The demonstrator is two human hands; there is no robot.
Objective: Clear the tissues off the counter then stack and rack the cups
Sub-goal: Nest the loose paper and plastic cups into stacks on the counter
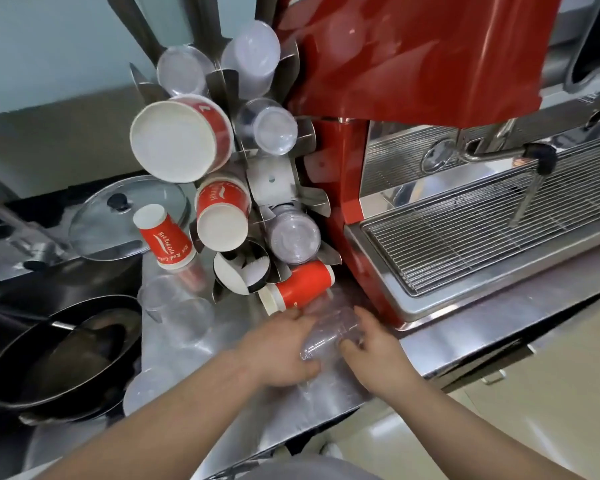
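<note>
Both hands, left [278, 348] and right [371, 351], hold clear cups [329, 332] lying sideways between them.

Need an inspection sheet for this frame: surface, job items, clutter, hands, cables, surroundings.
Surface: steel counter, reflective, bare patch at the front edge.
Job's things: clear plastic cups lying sideways between both hands; cup rack holding red paper and clear cups; one red paper cup lying on its side at the rack's foot; one red cup inverted left of the rack; more clear cups standing on the counter. Tissues: nothing seen.
Clutter: black pan, pot with glass lid.
Hands: left hand and right hand, fingers curled on the clear plastic cups.
Cables: nothing seen.
Surroundings: red espresso machine with a wire drip tray.
</note>
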